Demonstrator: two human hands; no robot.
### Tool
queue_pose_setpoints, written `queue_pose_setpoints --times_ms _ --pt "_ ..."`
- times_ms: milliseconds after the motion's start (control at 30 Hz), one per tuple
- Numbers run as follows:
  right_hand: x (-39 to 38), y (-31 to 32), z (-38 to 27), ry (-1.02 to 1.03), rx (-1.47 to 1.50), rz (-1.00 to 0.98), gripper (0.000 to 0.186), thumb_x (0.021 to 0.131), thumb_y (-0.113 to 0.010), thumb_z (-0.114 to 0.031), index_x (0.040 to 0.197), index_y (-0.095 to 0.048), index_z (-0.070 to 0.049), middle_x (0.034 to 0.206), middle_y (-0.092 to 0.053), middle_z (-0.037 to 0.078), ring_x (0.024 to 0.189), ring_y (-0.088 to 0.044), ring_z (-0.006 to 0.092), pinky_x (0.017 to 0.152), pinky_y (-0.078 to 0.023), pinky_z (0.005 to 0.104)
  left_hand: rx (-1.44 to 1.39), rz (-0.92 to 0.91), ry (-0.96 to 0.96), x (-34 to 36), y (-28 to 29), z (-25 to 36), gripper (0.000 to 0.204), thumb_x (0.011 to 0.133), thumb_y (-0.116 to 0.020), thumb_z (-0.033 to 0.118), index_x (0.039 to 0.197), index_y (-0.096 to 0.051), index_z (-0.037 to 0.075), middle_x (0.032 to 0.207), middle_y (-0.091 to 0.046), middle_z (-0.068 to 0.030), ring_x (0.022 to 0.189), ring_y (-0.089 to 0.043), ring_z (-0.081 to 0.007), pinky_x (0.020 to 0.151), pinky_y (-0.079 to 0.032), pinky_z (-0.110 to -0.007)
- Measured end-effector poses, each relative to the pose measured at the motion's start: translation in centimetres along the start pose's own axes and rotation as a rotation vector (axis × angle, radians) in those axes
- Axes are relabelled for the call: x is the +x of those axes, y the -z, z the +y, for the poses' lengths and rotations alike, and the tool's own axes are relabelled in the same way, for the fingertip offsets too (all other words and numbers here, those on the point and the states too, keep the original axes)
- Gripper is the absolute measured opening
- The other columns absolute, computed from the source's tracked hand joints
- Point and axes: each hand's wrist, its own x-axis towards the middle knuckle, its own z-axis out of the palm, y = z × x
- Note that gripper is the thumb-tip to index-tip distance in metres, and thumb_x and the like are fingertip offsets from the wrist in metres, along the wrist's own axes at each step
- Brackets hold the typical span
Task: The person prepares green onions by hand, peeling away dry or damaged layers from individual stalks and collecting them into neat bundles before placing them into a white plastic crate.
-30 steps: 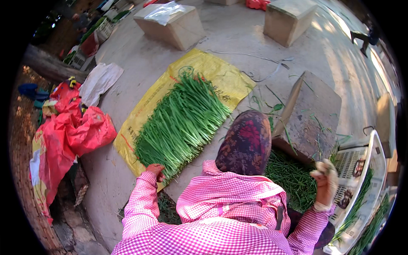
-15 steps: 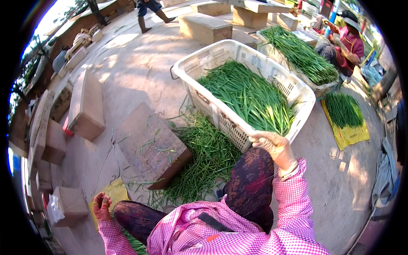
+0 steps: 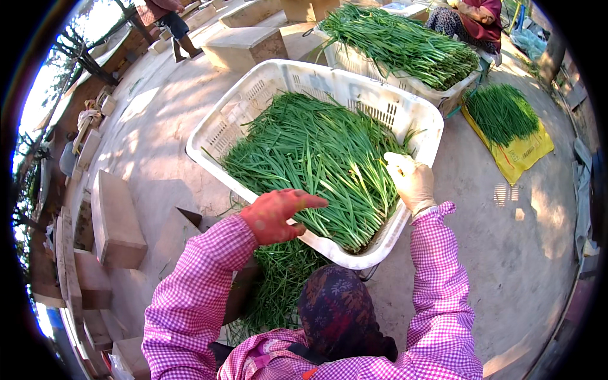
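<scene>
A white plastic crate stands before me, tilted toward me, with a thick layer of garlic chives in it, pale stem ends toward the near right corner. My left hand, in a red glove, is over the crate's near rim. Its fingers stretch out above the chives, holding nothing. My right hand, in a pale glove, is at the right end of the crate beside the stems. Its fingers are curled in; what they hold, if anything, is hidden. Loose green trimmings lie below the crate by my knee.
Another crate, heaped with chives, stands behind. A yellow sack with a bundle on it lies at right. Concrete blocks stand at left and back. One person is at far left, another sits at back right.
My left hand has come up from the lower left to the crate. My right hand has left the near corner rim for the right end. The crate appears nearer and further left.
</scene>
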Motion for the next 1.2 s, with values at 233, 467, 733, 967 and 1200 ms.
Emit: queue_pose_setpoints --times_ms 233,467,733,967,1200 --pt "0.2 -0.4 0.6 0.001 0.071 0.023 0.020 0.078 -0.067 -0.019 0.096 -0.068 -0.011 0.083 -0.068 0.008 0.073 -0.065 0.0247 0.066 -0.051 0.0348 0.671 -0.512 0.016 8.0 -3.7 -2.7 0.047 0.067 -0.065 0.007 0.113 -0.060 0.016 0.107 -0.059 -0.0060 0.107 -0.056 -0.0240 0.085 -0.049 -0.039" --pt "0.3 -0.4 0.6 0.054 0.087 0.097 0.019 0.077 -0.068 -0.016 0.095 -0.069 -0.012 0.081 -0.068 0.007 0.070 -0.065 0.0240 0.065 -0.050 0.0350 0.715 -0.393 -0.155 8.9 -6.0 -4.9 0.034 0.069 -0.064 0.014 0.103 -0.062 0.018 0.097 -0.056 -0.0067 0.097 -0.057 -0.0253 0.076 -0.049 -0.041" --pt "0.4 -0.3 0.6 0.049 0.090 0.117 0.018 0.076 -0.068 -0.017 0.093 -0.070 -0.012 0.079 -0.068 0.007 0.068 -0.064 0.0234 0.064 -0.050 0.0348 0.469 -0.195 -0.189 9.4 -3.8 -4.6 0.023 0.068 -0.068 0.012 0.091 -0.063 0.014 0.092 -0.059 0.0001 0.101 -0.057 -0.0220 0.084 -0.047 -0.039" --pt "0.5 -0.5 0.6 0.061 0.124 0.134 0.017 0.076 -0.068 -0.015 0.093 -0.070 -0.011 0.079 -0.068 0.007 0.069 -0.064 0.0245 0.064 -0.050 0.0352 0.286 -0.362 -0.239 10.4 -7.7 -1.9 0.093 0.063 -0.076 0.019 0.143 -0.029 0.016 0.144 -0.031 -0.0187 0.132 -0.033 -0.0350 0.108 -0.030 -0.047" --pt "0.5 -0.4 0.4 0.047 0.150 0.135 0.018 0.077 -0.066 -0.014 0.094 -0.069 -0.011 0.083 -0.069 0.006 0.072 -0.065 0.0248 0.067 -0.050 0.0357 0.716 -0.545 -0.311 13.0 -9.5 0.5 0.100 0.066 -0.071 0.031 0.148 -0.016 0.013 0.151 -0.019 -0.0231 0.141 -0.019 -0.0348 0.113 -0.012 -0.056"
